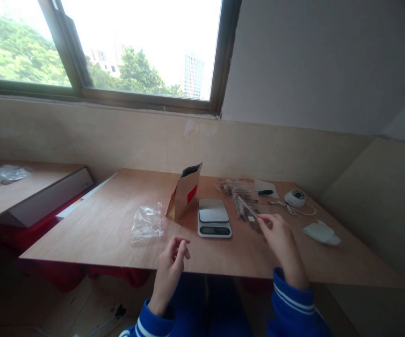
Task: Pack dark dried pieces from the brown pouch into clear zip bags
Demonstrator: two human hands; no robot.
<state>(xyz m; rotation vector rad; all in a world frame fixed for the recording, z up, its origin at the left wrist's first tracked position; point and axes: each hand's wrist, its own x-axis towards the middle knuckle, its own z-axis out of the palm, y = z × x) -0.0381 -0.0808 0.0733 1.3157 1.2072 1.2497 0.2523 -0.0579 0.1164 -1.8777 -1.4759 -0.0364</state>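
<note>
While the plywood table takes up most of the view, a brown paper bag with a red label, too blurry to read, stands beside a small scale. Right hand pinches a clear packet just right of the scale; left hand hovers at the table's near edge, fingers loosely curled, holding nothing.

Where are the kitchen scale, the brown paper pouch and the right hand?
kitchen scale (213,211), head view, on its steel weighing plate.
brown paper pouch (182,199), head view, on its front panel.
right hand (278,234), head view, on the back of the hand.
</note>
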